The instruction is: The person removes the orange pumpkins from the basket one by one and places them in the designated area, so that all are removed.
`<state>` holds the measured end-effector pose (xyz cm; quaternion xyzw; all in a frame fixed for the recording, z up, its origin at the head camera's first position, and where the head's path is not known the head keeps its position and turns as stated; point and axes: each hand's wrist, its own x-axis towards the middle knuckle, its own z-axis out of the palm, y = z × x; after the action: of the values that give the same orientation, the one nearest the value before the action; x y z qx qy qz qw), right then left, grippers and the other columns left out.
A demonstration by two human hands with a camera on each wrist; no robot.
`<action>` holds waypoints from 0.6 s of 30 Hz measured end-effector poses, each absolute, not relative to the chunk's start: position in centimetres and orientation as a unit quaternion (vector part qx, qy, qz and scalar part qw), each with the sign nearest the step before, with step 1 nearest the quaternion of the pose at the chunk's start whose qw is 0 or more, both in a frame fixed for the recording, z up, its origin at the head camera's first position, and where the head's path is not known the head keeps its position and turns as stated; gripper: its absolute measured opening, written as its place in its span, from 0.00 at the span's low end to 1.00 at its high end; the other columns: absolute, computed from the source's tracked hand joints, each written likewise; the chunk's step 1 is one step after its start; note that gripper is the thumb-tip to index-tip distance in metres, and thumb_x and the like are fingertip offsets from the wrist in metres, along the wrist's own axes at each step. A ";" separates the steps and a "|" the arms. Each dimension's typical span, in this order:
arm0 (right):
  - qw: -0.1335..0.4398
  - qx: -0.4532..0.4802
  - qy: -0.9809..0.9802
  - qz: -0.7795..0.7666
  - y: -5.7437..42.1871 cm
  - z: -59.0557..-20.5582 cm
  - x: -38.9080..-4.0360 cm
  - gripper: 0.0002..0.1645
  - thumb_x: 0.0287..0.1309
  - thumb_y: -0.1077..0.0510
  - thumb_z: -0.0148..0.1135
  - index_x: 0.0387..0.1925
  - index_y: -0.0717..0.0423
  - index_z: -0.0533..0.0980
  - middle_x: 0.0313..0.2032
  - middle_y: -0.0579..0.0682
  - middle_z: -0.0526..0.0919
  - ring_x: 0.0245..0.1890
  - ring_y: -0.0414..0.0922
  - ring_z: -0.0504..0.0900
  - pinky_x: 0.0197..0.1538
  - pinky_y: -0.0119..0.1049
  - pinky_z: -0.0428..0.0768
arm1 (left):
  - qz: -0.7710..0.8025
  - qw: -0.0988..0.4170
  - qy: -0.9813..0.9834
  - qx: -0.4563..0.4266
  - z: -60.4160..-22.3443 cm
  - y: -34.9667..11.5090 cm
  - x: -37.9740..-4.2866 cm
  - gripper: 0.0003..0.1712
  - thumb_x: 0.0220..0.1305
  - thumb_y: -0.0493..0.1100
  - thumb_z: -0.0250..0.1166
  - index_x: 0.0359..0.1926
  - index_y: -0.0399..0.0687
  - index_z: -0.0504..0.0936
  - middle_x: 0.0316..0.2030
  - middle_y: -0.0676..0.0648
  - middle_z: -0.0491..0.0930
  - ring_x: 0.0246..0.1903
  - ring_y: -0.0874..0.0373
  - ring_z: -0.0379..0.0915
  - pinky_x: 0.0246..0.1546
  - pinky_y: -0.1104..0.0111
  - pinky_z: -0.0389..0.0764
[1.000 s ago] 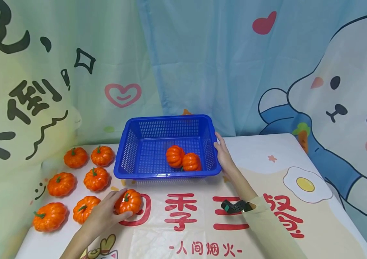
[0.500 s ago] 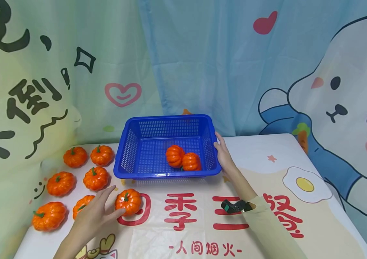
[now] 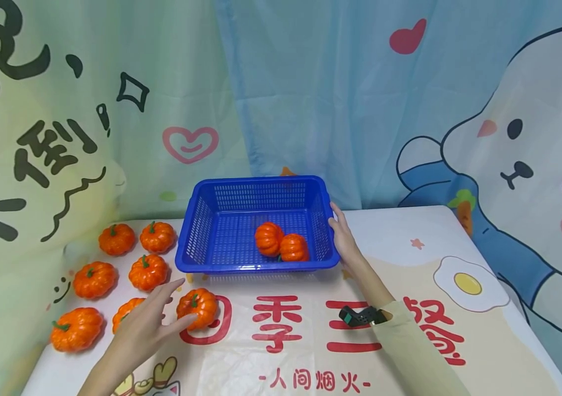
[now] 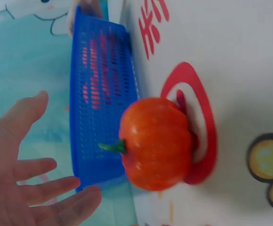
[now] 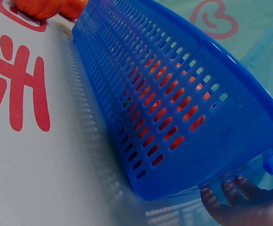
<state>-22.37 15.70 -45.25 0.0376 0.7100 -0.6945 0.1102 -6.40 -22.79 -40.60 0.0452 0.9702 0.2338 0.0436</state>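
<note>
In the head view, my left hand (image 3: 137, 330) hovers with spread fingers beside a small orange pumpkin (image 3: 197, 309) that sits on the table. The left wrist view shows this hand apart from the pumpkin (image 4: 156, 143), whose green stem points towards the basket. A blue perforated plastic basket (image 3: 256, 268) stands at the back centre. Two more pumpkins (image 3: 268, 238) lie in its right half. My right hand (image 3: 346, 239) grips the basket's right end; in the right wrist view its fingertips (image 5: 212, 200) sit below the rim, the thumb hidden.
Several pumpkins (image 3: 94, 280) stand in loose rows at the table's left; one (image 3: 124, 312) is partly behind my left hand. A printed cloth (image 3: 281, 363) covers the table. A printed curtain (image 3: 290, 110) hangs close behind the basket.
My left hand has let go of the front pumpkin and drawn back to the left, its fingers spreading. The pumpkin stays on the table. The right hand and basket have not moved.
</note>
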 end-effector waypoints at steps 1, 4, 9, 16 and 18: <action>0.110 0.038 0.710 -0.695 15.7 -45.2 -22.4 0.32 0.76 0.52 0.28 0.77 0.38 0.38 0.78 0.49 0.37 0.77 0.54 0.42 0.77 0.58 0.41 | 0.238 0.046 0.969 0.048 -40.4 -22.5 -6.5 0.44 0.53 0.62 0.70 0.68 0.54 0.66 0.61 0.41 0.74 0.48 0.47 0.79 0.36 0.61 0.85; 0.111 0.040 0.709 -0.696 15.6 -45.2 -22.3 0.32 0.76 0.52 0.27 0.77 0.37 0.38 0.78 0.49 0.37 0.77 0.54 0.43 0.77 0.57 0.41 | 0.251 0.050 0.964 0.067 -40.0 -21.5 -7.2 0.43 0.54 0.60 0.71 0.68 0.55 0.66 0.61 0.43 0.74 0.52 0.46 0.77 0.39 0.59 0.86; 0.115 0.041 0.708 -0.695 15.6 -45.0 -22.3 0.32 0.76 0.53 0.27 0.77 0.37 0.38 0.78 0.49 0.37 0.76 0.55 0.44 0.77 0.57 0.43 | 0.268 0.053 0.955 0.116 -39.3 -19.8 -8.7 0.43 0.55 0.59 0.70 0.68 0.51 0.67 0.60 0.44 0.76 0.56 0.46 0.76 0.47 0.52 0.84; 0.107 0.035 0.698 -0.708 15.9 -46.4 -23.1 0.32 0.76 0.53 0.27 0.77 0.35 0.38 0.78 0.48 0.38 0.74 0.56 0.50 0.76 0.55 0.48 | 0.277 0.063 0.939 0.194 -36.7 -17.4 -13.7 0.41 0.58 0.61 0.67 0.68 0.50 0.67 0.60 0.43 0.74 0.52 0.49 0.78 0.44 0.59 0.85; 0.106 0.033 0.695 -0.711 15.9 -46.6 -23.2 0.32 0.76 0.53 0.26 0.77 0.36 0.38 0.78 0.49 0.39 0.72 0.56 0.52 0.75 0.54 0.51 | 0.265 0.072 0.938 0.210 -36.2 -16.6 -15.8 0.40 0.60 0.60 0.66 0.67 0.48 0.67 0.62 0.42 0.73 0.52 0.47 0.78 0.46 0.58 0.84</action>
<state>-23.23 15.93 -46.63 0.0331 0.6947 -0.7108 0.1055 -15.75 -16.61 -36.18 0.2097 0.9384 0.2650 0.0718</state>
